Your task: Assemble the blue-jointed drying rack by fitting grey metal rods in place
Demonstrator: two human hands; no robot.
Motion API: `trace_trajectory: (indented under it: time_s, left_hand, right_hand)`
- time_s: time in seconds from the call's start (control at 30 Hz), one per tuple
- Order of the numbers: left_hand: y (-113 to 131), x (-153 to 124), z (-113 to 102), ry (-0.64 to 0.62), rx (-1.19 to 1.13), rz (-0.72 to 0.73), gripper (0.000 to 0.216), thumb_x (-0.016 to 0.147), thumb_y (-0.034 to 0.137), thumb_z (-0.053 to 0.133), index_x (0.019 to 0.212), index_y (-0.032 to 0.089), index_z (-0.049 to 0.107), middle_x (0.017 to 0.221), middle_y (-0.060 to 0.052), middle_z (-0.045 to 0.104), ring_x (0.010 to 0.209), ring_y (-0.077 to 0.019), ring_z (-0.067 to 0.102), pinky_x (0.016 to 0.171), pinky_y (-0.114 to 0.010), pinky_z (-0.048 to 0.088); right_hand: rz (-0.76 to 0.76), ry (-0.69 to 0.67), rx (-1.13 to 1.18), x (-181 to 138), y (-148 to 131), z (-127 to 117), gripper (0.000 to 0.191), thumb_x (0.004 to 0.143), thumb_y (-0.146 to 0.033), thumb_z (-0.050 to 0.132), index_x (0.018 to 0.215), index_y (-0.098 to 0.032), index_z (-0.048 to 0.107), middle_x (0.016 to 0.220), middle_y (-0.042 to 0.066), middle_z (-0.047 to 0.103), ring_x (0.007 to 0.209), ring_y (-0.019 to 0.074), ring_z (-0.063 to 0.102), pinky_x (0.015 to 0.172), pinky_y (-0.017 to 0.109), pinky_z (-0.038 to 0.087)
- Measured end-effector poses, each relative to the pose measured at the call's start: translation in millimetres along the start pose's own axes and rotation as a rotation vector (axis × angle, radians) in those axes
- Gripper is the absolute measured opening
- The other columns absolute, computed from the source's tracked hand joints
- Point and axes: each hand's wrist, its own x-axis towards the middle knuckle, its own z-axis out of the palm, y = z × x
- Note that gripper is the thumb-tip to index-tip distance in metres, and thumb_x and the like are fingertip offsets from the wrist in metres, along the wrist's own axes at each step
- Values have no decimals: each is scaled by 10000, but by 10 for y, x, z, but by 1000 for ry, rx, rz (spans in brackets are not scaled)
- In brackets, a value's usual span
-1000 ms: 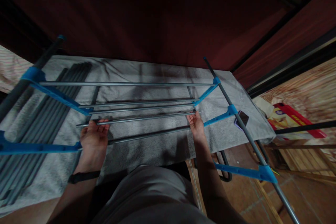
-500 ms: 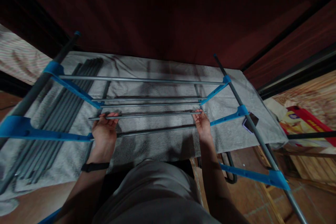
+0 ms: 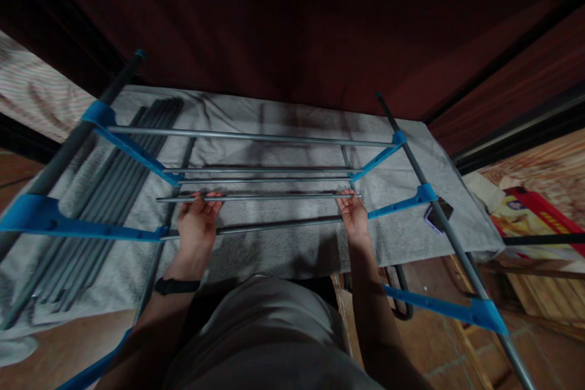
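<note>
A loose grey metal tube [image 3: 278, 197] runs sideways between my hands, above the front crossbar [image 3: 278, 226] of a rack frame. My left hand [image 3: 199, 219] holds it a little in from its left end, palm up with curled fingers around it. At the tube's right end, my right hand [image 3: 353, 213] grips it between thumb and fingers. Blue plastic brackets, such as the left one [image 3: 82, 224] and the right one [image 3: 402, 202], join the frame's uprights to its crossbars. Farther back, a long crossbar [image 3: 256, 136] spans both sides.
Several grey tubes [image 3: 114, 195] lie bundled on the grey cloth [image 3: 283, 259] at the left. A phone [image 3: 439, 214] rests on the cloth beside the right upright. A red and yellow box [image 3: 532, 213] stands at far right, and a dark red curtain [image 3: 283, 30] hangs behind.
My left hand has slid inward to the right along the tube, leaving more of its left end bare. My right hand stays at the right end.
</note>
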Motion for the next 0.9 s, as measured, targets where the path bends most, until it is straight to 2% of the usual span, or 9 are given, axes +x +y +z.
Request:
trace_trajectory:
  time_s: [0.13, 0.37, 0.73, 0.9]
  left_hand:
    - [-62, -83, 71, -29, -5, -42, 81, 929, 130, 603, 876, 187, 582, 797, -28, 735, 810, -168, 745, 844, -326, 575]
    - [-188, -223, 179, -86, 21, -87, 171, 819, 112, 713, 805, 206, 571, 817, 7, 734, 844, -163, 748, 880, -353, 614]
    - [-342, -339, 237, -195, 35, -102, 209, 707, 138, 809, 796, 207, 632, 898, -13, 747, 916, -183, 731, 934, -385, 612]
    - [-358, -446, 294, -251, 58, -148, 218, 716, 162, 829, 793, 194, 627, 980, -26, 763, 870, -166, 725, 929, -386, 605]
  right_hand:
    - [-1, -8, 5, -8, -1, 10, 66, 965, -229, 605, 947, -267, 656, 991, 0, 762, 1050, 154, 728, 1100, 418, 560]
    - [19, -27, 44, -38, -13, 42, 111, 891, -160, 681, 940, -259, 664, 947, -32, 764, 964, 117, 735, 1021, 331, 592]
    - [56, -45, -21, -17, -1, 12, 113, 878, -205, 691, 940, -270, 621, 1049, 7, 778, 1093, 142, 733, 1107, 400, 547]
    - [47, -54, 32, -17, -2, 17, 127, 866, -173, 708, 922, -263, 638, 985, -4, 773, 1028, 138, 741, 1050, 387, 590]
